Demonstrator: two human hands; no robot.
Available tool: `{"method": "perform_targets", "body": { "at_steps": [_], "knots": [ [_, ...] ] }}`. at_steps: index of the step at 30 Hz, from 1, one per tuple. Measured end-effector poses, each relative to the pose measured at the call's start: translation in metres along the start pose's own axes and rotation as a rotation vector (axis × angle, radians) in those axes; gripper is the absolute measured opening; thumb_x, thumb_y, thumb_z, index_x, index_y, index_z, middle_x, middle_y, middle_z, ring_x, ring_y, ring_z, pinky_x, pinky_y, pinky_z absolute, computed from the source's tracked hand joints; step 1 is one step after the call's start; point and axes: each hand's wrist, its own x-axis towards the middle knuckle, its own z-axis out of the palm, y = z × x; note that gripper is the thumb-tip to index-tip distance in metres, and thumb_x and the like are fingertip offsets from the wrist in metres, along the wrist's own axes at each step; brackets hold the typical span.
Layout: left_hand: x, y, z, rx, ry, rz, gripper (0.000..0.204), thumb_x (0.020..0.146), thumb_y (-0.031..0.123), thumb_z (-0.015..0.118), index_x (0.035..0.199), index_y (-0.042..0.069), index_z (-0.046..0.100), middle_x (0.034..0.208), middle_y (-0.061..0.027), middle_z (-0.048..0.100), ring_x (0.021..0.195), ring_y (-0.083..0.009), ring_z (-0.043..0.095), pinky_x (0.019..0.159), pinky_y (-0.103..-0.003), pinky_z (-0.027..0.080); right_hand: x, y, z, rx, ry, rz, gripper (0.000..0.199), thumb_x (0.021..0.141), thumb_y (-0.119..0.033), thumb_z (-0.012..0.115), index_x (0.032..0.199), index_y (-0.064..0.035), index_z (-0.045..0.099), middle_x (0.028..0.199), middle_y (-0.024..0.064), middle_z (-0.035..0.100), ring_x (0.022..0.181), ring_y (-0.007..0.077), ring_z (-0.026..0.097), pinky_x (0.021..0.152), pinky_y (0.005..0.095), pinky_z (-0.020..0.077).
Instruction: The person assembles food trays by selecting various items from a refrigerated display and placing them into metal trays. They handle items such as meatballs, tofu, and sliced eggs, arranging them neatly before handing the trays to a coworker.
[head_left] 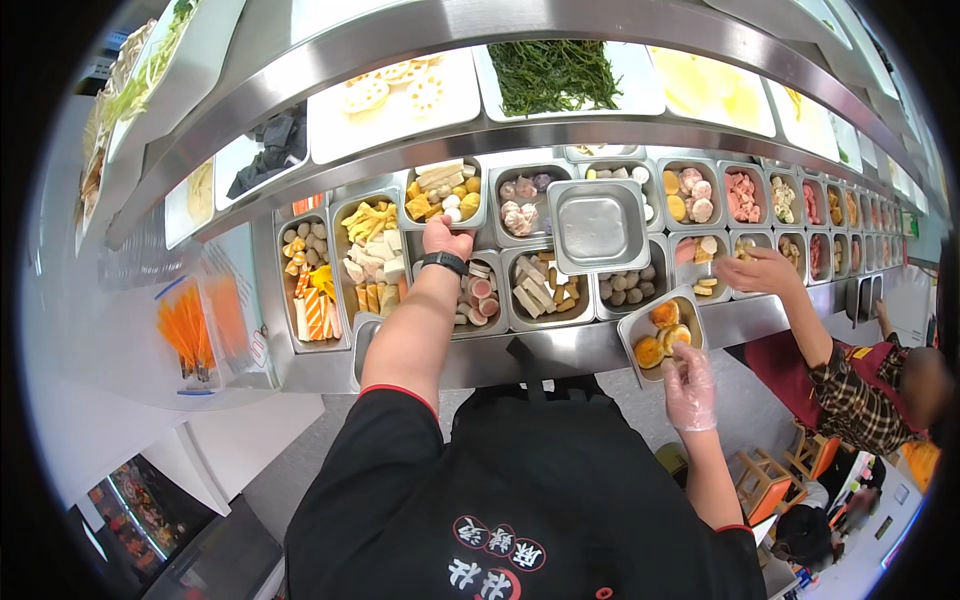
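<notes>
My left hand (447,240), bare with a black watch at the wrist, grips the near rim of a metal pan (410,222). This pan holds yellow and white balls and pale sticks. It sits slightly above its neighbours in the back row. Off to the right, my right hand (690,392) wears a clear plastic glove. Its fingers close at the near rim of a smaller metal pan (628,328), over round golden-brown pieces (664,335). That pan is turned askew at the counter's front edge. My fingers partly cover its near side and one piece.
An empty metal pan (600,226) lies on top of other food pans. A co-worker's hand (757,272) reaches over the pans at right. Steel shelf rails (480,140) cross above, with white trays of greens and lotus slices. Bagged orange sticks (185,325) lie at left.
</notes>
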Motion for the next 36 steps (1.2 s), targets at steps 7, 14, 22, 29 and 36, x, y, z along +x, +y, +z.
{"method": "perform_targets", "body": {
  "at_steps": [7,14,22,29,36],
  "knots": [
    [-0.001,-0.012,-0.003,0.192,0.054,0.029,0.046,0.102,0.002,0.050,0.148,0.001,0.049,0.147,-0.0200,0.056,0.132,-0.0409,0.058,0.113,-0.064,0.048,-0.029,0.002,0.006,0.010,0.017,0.143,0.039,0.089,0.003,0.073,0.127,-0.0029,0.065,0.108,0.0143,0.066,0.077,0.0230,0.063,0.072,0.0358,0.0562],
    [-0.064,0.010,0.006,0.770,0.021,-0.100,0.060,0.102,0.014,0.059,0.152,-0.011,0.038,0.155,-0.0324,0.044,0.133,-0.0463,0.056,0.109,-0.059,0.052,-0.036,-0.015,0.010,-0.035,0.074,0.100,0.041,0.087,0.003,0.075,0.126,-0.0029,0.065,0.109,0.0154,0.066,0.075,0.0248,0.062,0.072,0.0363,0.0563],
    [-0.001,0.087,0.117,2.825,-0.678,1.386,0.030,0.096,0.007,0.051,0.091,0.002,0.080,0.094,-0.0259,0.076,0.080,-0.0359,0.074,0.071,-0.048,0.057,-0.100,-0.027,-0.011,-0.201,0.118,0.160,0.041,0.085,0.004,0.075,0.124,-0.0031,0.064,0.107,0.0164,0.066,0.074,0.0266,0.061,0.069,0.0376,0.0543],
    [0.064,0.089,0.119,2.654,-0.659,0.743,0.032,0.100,0.010,0.045,0.112,0.006,0.074,0.110,-0.0214,0.076,0.098,-0.0322,0.072,0.088,-0.045,0.054,-0.159,-0.029,-0.001,-0.310,0.120,0.300,0.042,0.085,0.003,0.075,0.125,-0.0033,0.064,0.108,0.0175,0.066,0.076,0.0289,0.062,0.070,0.0391,0.0551],
    [0.109,0.119,0.106,2.670,-0.726,0.619,0.037,0.105,0.013,0.039,0.129,0.009,0.067,0.120,-0.0164,0.075,0.112,-0.0289,0.071,0.100,-0.041,0.050,-0.170,-0.033,0.016,-0.272,0.072,0.301,0.038,0.087,-0.001,0.075,0.124,-0.0030,0.064,0.111,0.0189,0.067,0.083,0.0320,0.067,0.072,0.0399,0.0573]
  ]
}}
